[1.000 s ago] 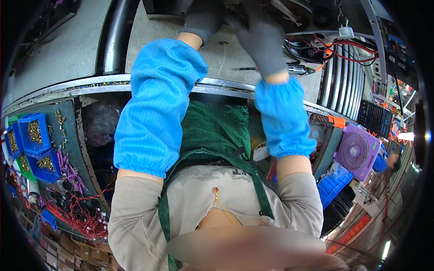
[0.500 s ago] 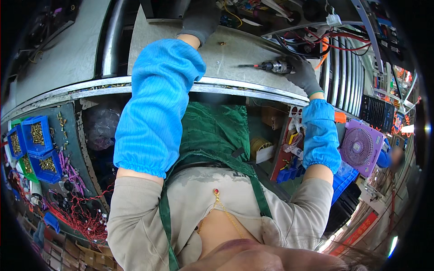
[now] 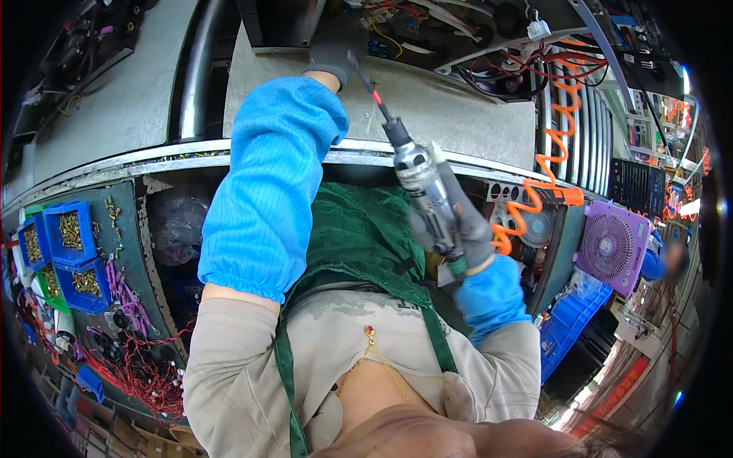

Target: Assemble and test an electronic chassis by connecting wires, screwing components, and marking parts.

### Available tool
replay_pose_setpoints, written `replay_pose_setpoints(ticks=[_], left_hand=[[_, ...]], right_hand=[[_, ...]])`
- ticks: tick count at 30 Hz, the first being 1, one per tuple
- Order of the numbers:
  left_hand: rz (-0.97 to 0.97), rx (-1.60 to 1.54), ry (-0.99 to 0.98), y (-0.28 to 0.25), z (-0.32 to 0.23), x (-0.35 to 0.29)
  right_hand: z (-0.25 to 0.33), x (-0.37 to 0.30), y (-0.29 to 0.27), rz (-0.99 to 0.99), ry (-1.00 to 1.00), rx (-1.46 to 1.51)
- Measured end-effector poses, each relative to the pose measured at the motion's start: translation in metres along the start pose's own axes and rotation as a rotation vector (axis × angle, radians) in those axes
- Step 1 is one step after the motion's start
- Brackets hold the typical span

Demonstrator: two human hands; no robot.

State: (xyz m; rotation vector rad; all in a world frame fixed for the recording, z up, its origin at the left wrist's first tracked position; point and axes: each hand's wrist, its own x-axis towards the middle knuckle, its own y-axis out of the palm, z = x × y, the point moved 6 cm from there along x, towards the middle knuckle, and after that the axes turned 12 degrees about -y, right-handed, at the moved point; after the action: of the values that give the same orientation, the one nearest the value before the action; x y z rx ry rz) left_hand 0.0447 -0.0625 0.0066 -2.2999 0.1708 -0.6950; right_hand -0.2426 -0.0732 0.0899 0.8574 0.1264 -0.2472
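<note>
My right hand (image 3: 467,221), in a dark grey glove, is wrapped round a power screwdriver (image 3: 418,172) with a metallic body. It is held in the air before the green apron, tilted so that its long bit (image 3: 376,97), with a red band, points up and left. The bit's tip is close to my left hand (image 3: 334,53), also gloved, which is at the edge of a dark metal housing (image 3: 286,21) on the grey bench top (image 3: 466,126). The left fingers are dark and partly hidden, so their grip does not show.
An orange coiled hose (image 3: 569,114) runs along the right over metal rollers (image 3: 592,145). Wires (image 3: 527,65) hang from the housing. Blue bins (image 3: 70,229) of brass screws and red wires (image 3: 145,374) lie at left. A purple fan (image 3: 611,244) stands at right.
My right hand has lifted the screwdriver off the bench and drawn it toward me and left, its bit now angled toward my left hand. The left hand stays near the housing.
</note>
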Motion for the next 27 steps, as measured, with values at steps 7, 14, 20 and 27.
replay_pose_setpoints(ticks=[7, 14, 20, 27], left_hand=[[0.152, -0.031, -0.105, 0.006, 0.001, 0.000], [0.120, -0.083, -0.097, 0.002, -0.002, 0.001], [0.130, -0.062, -0.131, -0.002, -0.004, 0.003], [0.232, -0.008, -0.122, -0.001, -0.006, 0.004]], right_hand=[[-0.030, 0.039, 0.008, -0.174, -0.132, -0.241], [-0.019, 0.063, -0.002, -0.170, -0.206, -0.542], [-0.012, 0.066, -0.002, -0.200, -0.171, -0.644], [-0.014, 0.069, -0.009, -0.194, -0.179, -0.644]])
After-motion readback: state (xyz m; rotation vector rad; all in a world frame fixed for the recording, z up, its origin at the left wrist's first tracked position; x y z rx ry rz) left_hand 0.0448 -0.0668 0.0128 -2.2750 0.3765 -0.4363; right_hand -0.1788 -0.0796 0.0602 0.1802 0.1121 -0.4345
